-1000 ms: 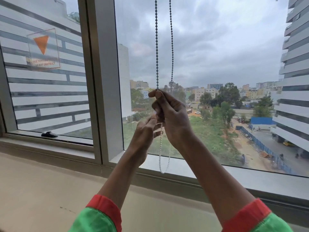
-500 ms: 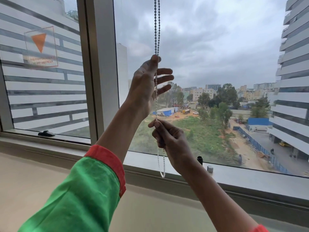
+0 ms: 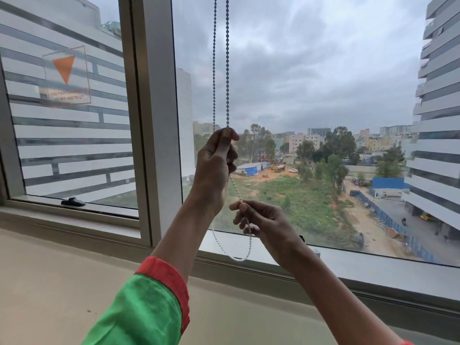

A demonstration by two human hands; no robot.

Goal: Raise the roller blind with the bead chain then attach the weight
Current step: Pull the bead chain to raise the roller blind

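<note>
A white bead chain [image 3: 227,70] hangs as two strands in front of the right window pane, and its loop ends just above the sill [image 3: 239,258]. My left hand [image 3: 215,168] is raised and closed around the chain at about mid-height of the glass. Lower and to the right, my right hand [image 3: 263,224] pinches one strand between thumb and finger. The roller blind itself is out of view above the frame. Small dark and grey pieces [image 3: 315,250] sit on the sill behind my right wrist; what they are is unclear.
A thick window mullion [image 3: 156,115] stands just left of the chain. The left pane carries an orange triangle sticker [image 3: 65,75] and a black latch [image 3: 72,201]. A beige ledge [image 3: 62,282] runs below the window.
My left hand has come down from its higher reach and closed its fingers on the chain. The right hand has stayed low on the strand, and the two strands have spread apart.
</note>
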